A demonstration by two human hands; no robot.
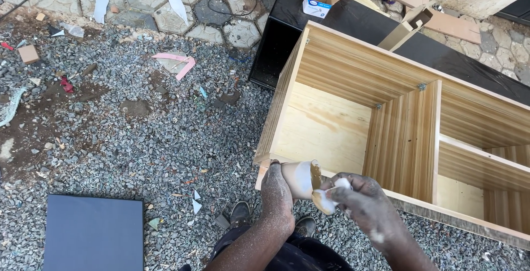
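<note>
My left hand (pixel 276 188) grips a pale tan cup-shaped container (pixel 300 178) tipped on its side, its rim smeared with brownish glue. Close beside the rim, my right hand (pixel 359 199) pinches a small white wad (pixel 324 200), with white residue on the fingers. Both hands hover over the near front edge of a light wood-grain cabinet (pixel 331 133) lying open side up, with a vertical divider (pixel 406 138) and a shelf (pixel 480 166) inside.
A black panel (pixel 359 22) lies behind the cabinet with a small white-and-blue box (pixel 318 0) on it. A dark square board (pixel 94 232) rests on grey gravel at lower left. Scraps litter the ground; my shoes (pixel 240 213) stand beside the cabinet.
</note>
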